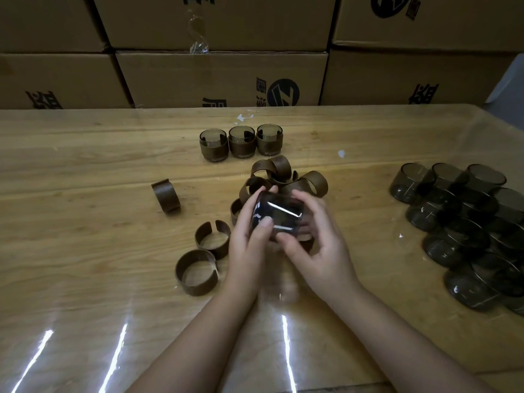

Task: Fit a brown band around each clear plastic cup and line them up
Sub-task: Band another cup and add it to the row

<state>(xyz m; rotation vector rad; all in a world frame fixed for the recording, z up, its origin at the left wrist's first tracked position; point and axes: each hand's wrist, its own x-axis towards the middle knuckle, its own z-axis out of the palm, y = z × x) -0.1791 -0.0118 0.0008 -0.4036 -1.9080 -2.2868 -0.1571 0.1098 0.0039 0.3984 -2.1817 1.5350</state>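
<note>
Right, head cam only: both hands are on one clear cup (279, 212), which looks held just above the table (85, 165). The left hand (249, 236) grips its left side w/ the thumb pressed on the near wall. The right hand (317, 248) wraps the right side, fingers curled round it. Brown shows below the right fingers, can't tell if that's a band on the cup or one lying beneath. The loose bands (286, 177) sit piled just beyond the fingertips, w/ a few more left of the left hand. Three banded cups (242, 143) stand in a row farther beyond, and the bare cups (467, 222) are heaped well right of the right hand. Tip, imo: spread the band's split, slide it on square from the base, go easy on the thin wall, and seat it level.
</note>
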